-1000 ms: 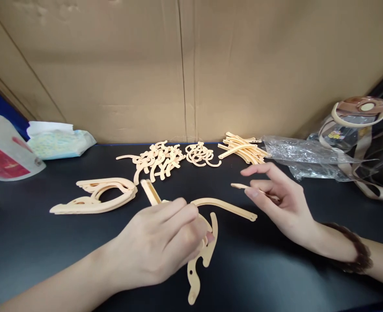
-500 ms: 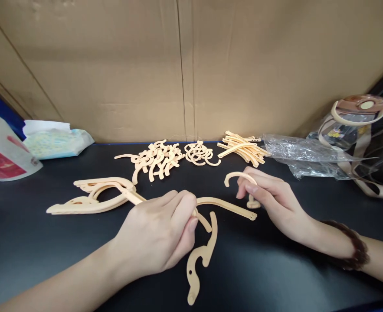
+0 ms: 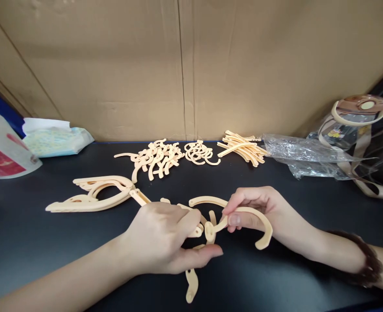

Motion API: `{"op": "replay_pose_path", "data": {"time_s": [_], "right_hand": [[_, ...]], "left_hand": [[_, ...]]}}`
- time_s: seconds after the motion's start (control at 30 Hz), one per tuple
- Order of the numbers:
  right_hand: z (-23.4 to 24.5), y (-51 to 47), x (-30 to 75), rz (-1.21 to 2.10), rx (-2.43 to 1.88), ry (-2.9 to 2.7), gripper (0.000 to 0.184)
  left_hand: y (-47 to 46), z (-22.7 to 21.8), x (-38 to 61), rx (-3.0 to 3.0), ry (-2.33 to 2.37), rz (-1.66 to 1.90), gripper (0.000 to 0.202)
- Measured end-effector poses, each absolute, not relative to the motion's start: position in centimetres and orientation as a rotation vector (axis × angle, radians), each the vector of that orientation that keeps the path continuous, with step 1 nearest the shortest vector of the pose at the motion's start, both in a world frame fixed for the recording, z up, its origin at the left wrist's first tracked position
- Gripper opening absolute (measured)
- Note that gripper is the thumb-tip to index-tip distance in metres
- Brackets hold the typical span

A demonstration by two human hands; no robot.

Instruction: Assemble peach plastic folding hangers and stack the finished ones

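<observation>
My right hand (image 3: 259, 210) pinches a pale hanger hook (image 3: 265, 229) between thumb and fingers, its curved end hanging to the right. The hook's rounded base points left, just beside the jointed hanger arm piece (image 3: 196, 231) gripped in my left hand (image 3: 167, 238). Part of that piece is hidden under the left fingers, while the left thumb stretches out below the hook's base. On the table beneath lies a wavy hanger arm (image 3: 191, 286), mostly covered by the left hand. Behind my hands a long curved strip (image 3: 207, 199) shows, partly hidden by the right fingers.
An assembled folding hanger (image 3: 113, 203) lies at left. Along the back are piles of wavy arms (image 3: 160, 158), hooks (image 3: 198, 152) and straight strips (image 3: 243, 147). Plastic bags (image 3: 295, 151) and a bottle (image 3: 354, 121) stand right; a tissue pack (image 3: 57, 138) and a white-red bag (image 3: 5, 147) left.
My right hand has moved left and down, bringing the hook's base to the piece in my left hand. The hook has turned over, and my left thumb has extended outward.
</observation>
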State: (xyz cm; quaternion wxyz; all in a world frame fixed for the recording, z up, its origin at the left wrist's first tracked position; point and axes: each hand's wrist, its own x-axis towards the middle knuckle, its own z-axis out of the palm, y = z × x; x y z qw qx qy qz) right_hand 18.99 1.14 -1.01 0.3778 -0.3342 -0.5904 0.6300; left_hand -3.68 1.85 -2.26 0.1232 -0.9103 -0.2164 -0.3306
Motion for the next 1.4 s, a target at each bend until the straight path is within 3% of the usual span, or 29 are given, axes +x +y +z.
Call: {"op": "replay_pose_path", "data": {"time_s": [0.3, 0.67, 0.87, 1.13, 1.4], "right_hand": [[-1.2, 1.4, 18.9, 1.724, -0.862, -1.427, 0.006], [-1.7, 1.1, 18.9, 1.718, -0.834, -1.472, 0.008], [-1.9, 0.7, 18.6, 1.730, -0.870, -1.458, 0.010], [-1.7, 0.3, 18.9, 1.620, -0.811, -1.680, 0.009], [-1.8, 0.6, 19.1, 1.240, -0.639, -2.039, 0.013]], "left_hand": [[1.7, -2.0, -3.1, -2.683, -0.568, -1.011, 0.041], [2.0, -2.5, -3.3, -2.651, -0.557, -1.001, 0.034], [1.7, -1.5, -3.2, -2.488, -0.497, -0.784, 0.038], [1.0, -1.1, -2.8, -2.457, -0.494, -0.807, 0.039], [1.7, -2.0, -4.1, -2.464, -0.565, -0.848, 0.043]]}}
